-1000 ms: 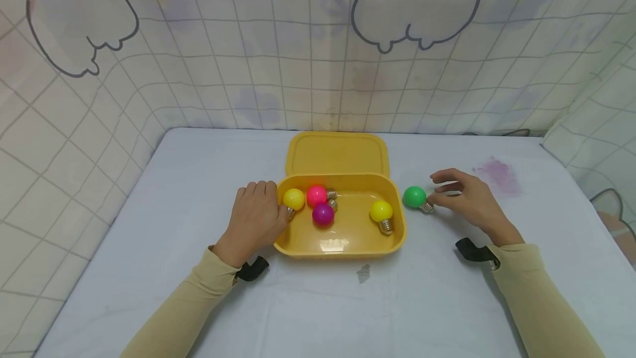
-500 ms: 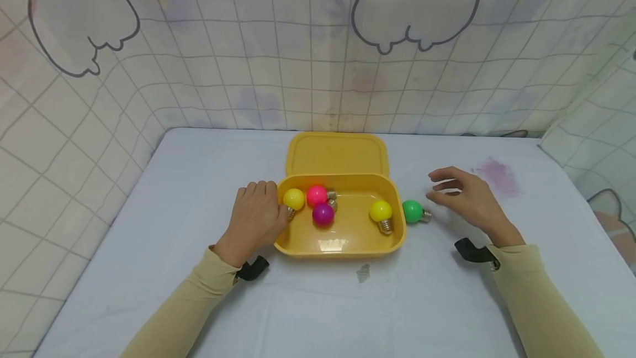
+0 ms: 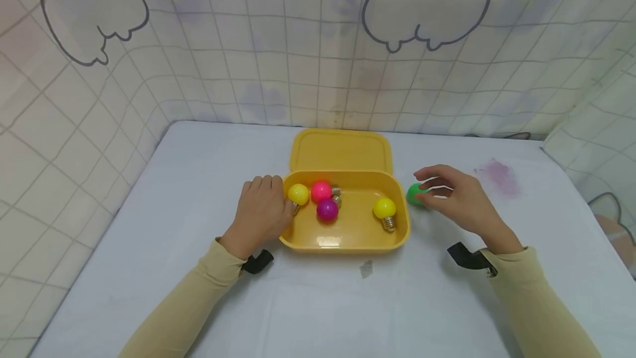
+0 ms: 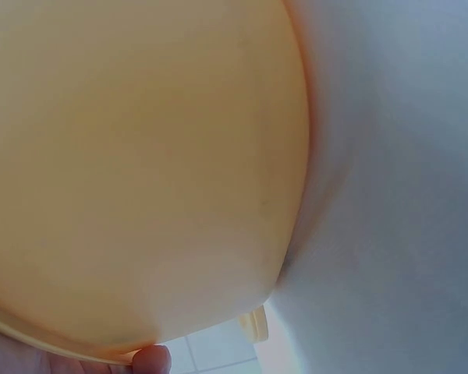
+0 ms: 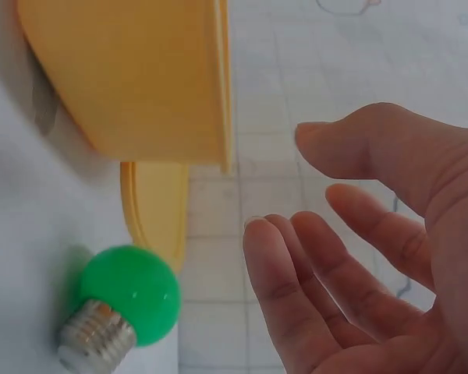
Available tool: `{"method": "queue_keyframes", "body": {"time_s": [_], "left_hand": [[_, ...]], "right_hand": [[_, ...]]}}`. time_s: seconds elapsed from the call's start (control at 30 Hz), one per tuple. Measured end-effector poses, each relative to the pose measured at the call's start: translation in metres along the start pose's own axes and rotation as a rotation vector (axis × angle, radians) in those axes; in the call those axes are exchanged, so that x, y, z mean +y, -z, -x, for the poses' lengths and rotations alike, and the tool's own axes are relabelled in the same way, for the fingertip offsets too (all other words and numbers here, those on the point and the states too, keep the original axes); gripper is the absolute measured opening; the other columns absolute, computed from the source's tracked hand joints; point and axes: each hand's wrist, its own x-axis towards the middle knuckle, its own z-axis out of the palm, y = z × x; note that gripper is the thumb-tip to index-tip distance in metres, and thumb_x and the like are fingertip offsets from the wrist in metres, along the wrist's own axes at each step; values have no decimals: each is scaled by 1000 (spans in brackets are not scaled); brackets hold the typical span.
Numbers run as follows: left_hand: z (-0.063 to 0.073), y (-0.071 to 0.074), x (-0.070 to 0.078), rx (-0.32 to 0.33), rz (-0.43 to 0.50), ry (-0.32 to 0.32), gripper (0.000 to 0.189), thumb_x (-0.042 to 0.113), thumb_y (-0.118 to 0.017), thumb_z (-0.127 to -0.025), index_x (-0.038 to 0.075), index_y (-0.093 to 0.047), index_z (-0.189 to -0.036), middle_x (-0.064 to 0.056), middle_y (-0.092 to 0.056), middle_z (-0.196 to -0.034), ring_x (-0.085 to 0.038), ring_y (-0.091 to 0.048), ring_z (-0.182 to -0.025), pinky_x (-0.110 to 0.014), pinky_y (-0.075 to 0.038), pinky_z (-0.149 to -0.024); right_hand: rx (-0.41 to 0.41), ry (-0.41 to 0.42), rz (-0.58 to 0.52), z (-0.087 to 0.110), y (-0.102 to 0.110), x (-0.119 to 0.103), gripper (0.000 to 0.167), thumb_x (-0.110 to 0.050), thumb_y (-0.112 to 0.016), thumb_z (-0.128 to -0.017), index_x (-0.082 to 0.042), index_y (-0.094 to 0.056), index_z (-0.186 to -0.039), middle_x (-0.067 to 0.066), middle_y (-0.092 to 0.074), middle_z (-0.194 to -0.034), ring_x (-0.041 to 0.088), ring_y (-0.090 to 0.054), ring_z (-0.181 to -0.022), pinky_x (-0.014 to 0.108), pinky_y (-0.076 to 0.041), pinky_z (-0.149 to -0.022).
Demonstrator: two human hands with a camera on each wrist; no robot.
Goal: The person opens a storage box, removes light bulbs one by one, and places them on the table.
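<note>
My left hand [image 3: 263, 211] grips the left rim of a yellow plastic box [image 3: 343, 248]. From the left wrist, its outer wall [image 4: 156, 171] fills the view, with fingertips [image 4: 151, 360] at the rim. Inside lie a yellow bulb [image 3: 298, 194] by my thumb, a pink bulb [image 3: 321, 191], a purple bulb [image 3: 327, 211] and another yellow bulb [image 3: 385, 208] at the right. Just outside the right wall, a green bulb [image 3: 414, 194] with a silver screw base [image 5: 97, 336] lies on the table. My right hand [image 3: 459, 198] hovers over it, fingers apart and holding nothing, partly covering it in the head view.
Behind the box its lid [image 3: 341, 151] lies flat on the white table [image 3: 318, 303]. A grey patch [image 3: 366, 269] and a pinkish stain [image 3: 499, 177] mark the tabletop. A grid-patterned curtain [image 3: 318, 43] hangs along the back and sides.
The green bulb first rolled nearer me, then lies farther back again. My right hand has shifted left over it. My left hand keeps its grip on the box; the head view has shifted slightly.
</note>
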Motion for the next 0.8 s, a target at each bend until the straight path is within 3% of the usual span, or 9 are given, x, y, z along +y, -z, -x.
{"method": "queue_keyframes", "body": {"time_s": [0.3, 0.63, 0.8], "left_hand": [[-1, 0, 0, 5, 1, 7, 23, 24, -49, -94, 1, -52, -93, -10, -48, -79, -28, -45, -77, -39, -38, -74], [-2, 1, 0, -18, 1, 18, 24, 25, -48, -95, 1, -51, -95, -10, -48, -80, -28, -45, -79, -39, -38, -75], [-1, 0, 1, -21, 3, 19, 25, 26, -48, -95, 1, -51, -95, -10, -48, -80, -28, -45, -79, -39, -38, -75]], "right_hand": [[-121, 87, 33, -5, -6, -21, 39, -15, -79, -89, -10, -65, -126, 8, -69, -127, 24, -72, -105, 23, -60, -90], [-277, 34, 81, -12, -13, -40, 46, -5, -77, -86, -6, -64, -130, 15, -67, -132, 27, -70, -110, 39, -61, -91], [-353, -8, 119, -17, -19, -53, 49, -9, -77, -86, -7, -62, -132, 14, -66, -132, 29, -69, -113, 39, -62, -90]]}}
